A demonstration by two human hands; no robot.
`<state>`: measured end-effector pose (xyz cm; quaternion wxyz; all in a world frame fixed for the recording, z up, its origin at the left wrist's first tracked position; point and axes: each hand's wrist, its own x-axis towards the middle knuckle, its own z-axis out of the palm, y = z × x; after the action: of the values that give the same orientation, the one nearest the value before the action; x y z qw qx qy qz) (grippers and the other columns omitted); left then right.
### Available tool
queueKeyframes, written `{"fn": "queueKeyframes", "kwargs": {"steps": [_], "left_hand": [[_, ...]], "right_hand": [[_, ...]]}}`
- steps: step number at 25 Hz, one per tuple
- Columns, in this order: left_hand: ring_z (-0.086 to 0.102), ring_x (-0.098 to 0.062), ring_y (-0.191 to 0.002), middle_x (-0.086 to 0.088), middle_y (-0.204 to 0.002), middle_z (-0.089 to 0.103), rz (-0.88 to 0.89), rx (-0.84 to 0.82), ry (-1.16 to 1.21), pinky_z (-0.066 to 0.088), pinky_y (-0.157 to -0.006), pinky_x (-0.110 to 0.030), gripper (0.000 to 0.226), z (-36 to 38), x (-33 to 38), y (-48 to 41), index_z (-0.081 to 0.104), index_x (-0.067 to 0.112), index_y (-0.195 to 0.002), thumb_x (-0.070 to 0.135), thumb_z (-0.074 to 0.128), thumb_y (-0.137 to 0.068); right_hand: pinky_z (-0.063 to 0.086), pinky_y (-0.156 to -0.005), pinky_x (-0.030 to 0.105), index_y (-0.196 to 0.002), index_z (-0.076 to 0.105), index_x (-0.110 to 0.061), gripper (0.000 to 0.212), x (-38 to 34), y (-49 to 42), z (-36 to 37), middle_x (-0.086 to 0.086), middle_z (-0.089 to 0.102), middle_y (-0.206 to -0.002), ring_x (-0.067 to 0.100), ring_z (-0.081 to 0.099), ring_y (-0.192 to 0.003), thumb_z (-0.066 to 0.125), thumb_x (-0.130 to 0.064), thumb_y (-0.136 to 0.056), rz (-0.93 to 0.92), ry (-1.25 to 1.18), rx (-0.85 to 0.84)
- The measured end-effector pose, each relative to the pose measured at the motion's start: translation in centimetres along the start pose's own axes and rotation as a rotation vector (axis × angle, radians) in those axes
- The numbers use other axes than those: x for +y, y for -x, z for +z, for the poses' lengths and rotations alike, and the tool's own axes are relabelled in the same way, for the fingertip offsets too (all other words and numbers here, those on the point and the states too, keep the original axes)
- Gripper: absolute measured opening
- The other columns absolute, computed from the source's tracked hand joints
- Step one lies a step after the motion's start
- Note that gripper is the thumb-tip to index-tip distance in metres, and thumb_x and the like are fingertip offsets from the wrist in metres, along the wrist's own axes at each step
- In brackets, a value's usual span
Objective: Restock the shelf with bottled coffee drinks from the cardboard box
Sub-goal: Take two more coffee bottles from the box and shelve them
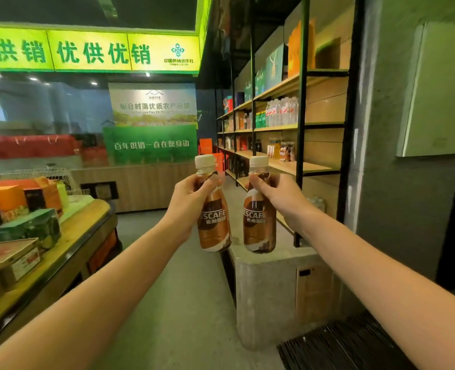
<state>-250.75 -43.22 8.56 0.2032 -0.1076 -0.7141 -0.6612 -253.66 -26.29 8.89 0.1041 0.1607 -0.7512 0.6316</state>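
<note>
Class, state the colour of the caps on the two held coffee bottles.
Cream-white caps, head view.

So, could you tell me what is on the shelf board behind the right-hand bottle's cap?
Small drink bottles stand on the board, with bare wood to their right. The cap hides the part behind it.

"ESCAFE" on bottle labels, "CHINA CO-OP" sign

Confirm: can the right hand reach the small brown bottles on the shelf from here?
Probably not yet. The right hand grips a coffee bottle with the arm stretched out, and the shelved bottles look well beyond it. Nothing blocks the aisle.
</note>
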Motion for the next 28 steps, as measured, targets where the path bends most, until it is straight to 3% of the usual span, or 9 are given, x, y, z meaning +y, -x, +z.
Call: {"fn": "queueKeyframes", "kwargs": {"steps": [4,7,12,16,20,23,26,28], "left_hand": [[0.064,-0.012,-0.090,0.002,-0.098,0.068,0.005,0.050,-0.009,0.045,-0.068,-0.025,0.005,-3.4,-5.6,-10.3,0.059,0.026,-0.094,0.028,0.055,-0.092],[0.063,-0.012,-0.088,0.000,-0.099,0.068,0.011,0.077,-0.033,0.045,-0.068,-0.026,0.012,-5.4,-9.9,-19.9,0.061,0.021,-0.100,0.027,0.055,-0.092],[0.062,-0.012,-0.088,0.000,-0.099,0.068,-0.007,0.095,-0.044,0.043,-0.079,-0.034,0.018,-7.9,-16.4,-36.6,0.060,0.016,-0.106,0.025,0.054,-0.093],[0.062,-0.010,-0.086,0.003,-0.094,0.067,-0.018,0.051,-0.030,0.045,-0.073,-0.028,0.005,-9.5,-22.2,-47.5,0.059,0.024,-0.092,0.024,0.054,-0.092],[0.062,-0.009,-0.082,0.002,-0.090,0.066,0.009,-0.015,-0.056,0.045,-0.068,-0.025,0.011,-11.1,-29.3,-59.7,0.060,0.017,-0.098,0.024,0.054,-0.093],[0.062,-0.009,-0.082,0.002,-0.089,0.065,0.052,-0.095,-0.084,0.047,-0.075,-0.027,0.013,-12.0,-34.3,-69.9,0.059,0.015,-0.102,0.024,0.054,-0.093],[0.062,-0.013,-0.086,0.001,-0.091,0.065,0.047,-0.169,-0.072,0.048,-0.088,-0.036,0.010,-11.9,-38.3,-80.7,0.060,0.017,-0.098,0.023,0.054,-0.093],[0.063,-0.020,-0.093,-0.002,-0.093,0.066,0.026,-0.213,-0.054,0.047,-0.093,-0.043,0.008,-10.6,-41.1,-87.6,0.059,0.019,-0.095,0.025,0.055,-0.092]], "right_hand": [[0.040,-0.072,0.027,-0.093,0.058,-0.018,0.020,3.7,-11.5,4.5,-0.005,0.063,-0.086,0.008,0.058,-0.080,0.057,-0.038,-0.089,-0.018,0.001,-0.005],[0.042,-0.075,0.029,-0.090,0.059,-0.020,0.019,6.7,-21.6,7.0,-0.005,0.064,-0.085,0.010,0.059,-0.081,0.058,-0.039,-0.088,-0.047,-0.009,0.020],[0.038,-0.062,0.021,-0.084,0.058,-0.025,0.011,10.6,-38.3,10.4,-0.006,0.064,-0.083,0.005,0.057,-0.077,0.056,-0.034,-0.090,-0.082,0.009,-0.024],[0.041,-0.065,0.021,-0.082,0.060,-0.025,0.011,14.6,-50.0,13.6,-0.007,0.065,-0.083,0.006,0.059,-0.079,0.057,-0.033,-0.090,-0.092,0.040,-0.015],[0.046,-0.070,0.023,-0.095,0.065,-0.014,0.020,20.5,-61.9,16.6,-0.003,0.067,-0.088,0.010,0.061,-0.082,0.056,-0.032,-0.091,-0.077,0.042,0.018],[0.046,-0.084,0.033,-0.104,0.064,-0.013,0.025,24.7,-71.4,18.5,0.004,0.068,-0.103,0.018,0.062,-0.092,0.057,-0.032,-0.090,-0.060,0.039,0.120],[0.042,-0.080,0.031,-0.095,0.062,-0.016,0.016,27.4,-80.6,18.9,0.002,0.064,-0.096,0.011,0.058,-0.082,0.056,-0.031,-0.091,-0.024,0.083,0.198],[0.042,-0.080,0.032,-0.101,0.062,-0.011,0.024,29.2,-86.3,18.3,0.002,0.065,-0.098,0.014,0.058,-0.087,0.056,-0.032,-0.091,0.012,0.116,0.262]]}}
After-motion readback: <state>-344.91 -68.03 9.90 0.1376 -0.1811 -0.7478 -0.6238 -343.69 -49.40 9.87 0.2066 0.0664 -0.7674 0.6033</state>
